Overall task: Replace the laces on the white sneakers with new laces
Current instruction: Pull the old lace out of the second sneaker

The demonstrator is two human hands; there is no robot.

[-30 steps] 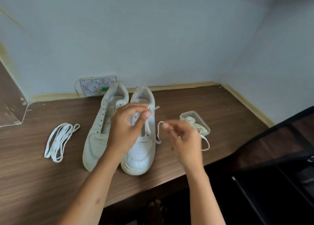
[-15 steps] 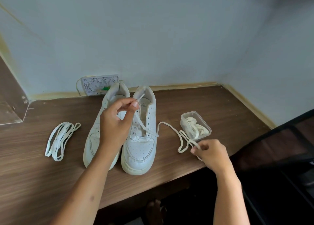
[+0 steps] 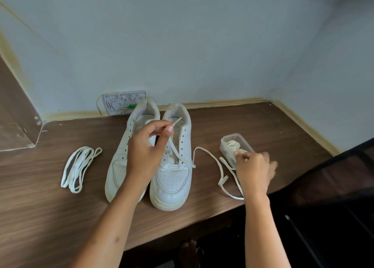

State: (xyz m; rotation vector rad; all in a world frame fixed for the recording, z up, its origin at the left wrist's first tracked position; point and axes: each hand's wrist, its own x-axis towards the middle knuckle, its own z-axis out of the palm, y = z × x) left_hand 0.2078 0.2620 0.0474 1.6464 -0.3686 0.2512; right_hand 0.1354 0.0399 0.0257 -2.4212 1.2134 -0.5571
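The white sneakers [image 3: 149, 156] stand side by side on the tabletop [image 3: 253, 124], toes toward us, heels near the wall; we take the pair as our landmark. Left sneaker [image 3: 123, 158]: eyelets bare, no lace in it. Right sneaker [image 3: 174, 166]: one lace [image 3: 210, 158] passes through the lowest eyelets only, so we judge the lacing as barely begun. Left hand [image 3: 145, 152] hovers over the pair, thumb and forefinger pinching the lace tip just above the right sneaker's tongue; the strand runs taut from this grip down to the bottom eyelet. The other run of the lace leaves the right side of the shoe, arcs across the tabletop and loops loosely to the right of the pair. Right hand [image 3: 253, 170] is to the right of the pair, over that slack, fingers curled; it appears to hold the lace, but the contact is hidden behind the hand and slightly blurred, so we cannot tell for certain. A clear plastic container [image 3: 236, 146] sits to the right of the pair, just beyond the right hand, with cream laces bundled inside. A coiled bundle of laces [image 3: 79, 168] lies well to the left of the pair. A white switch plate [image 3: 121, 102] leans at the wall behind the heels. Remaining, by our estimate: all upper eyelets on the right sneaker, then the whole left sneaker. Possible snag: the loose loops beside the container could tangle as the lace is drawn.
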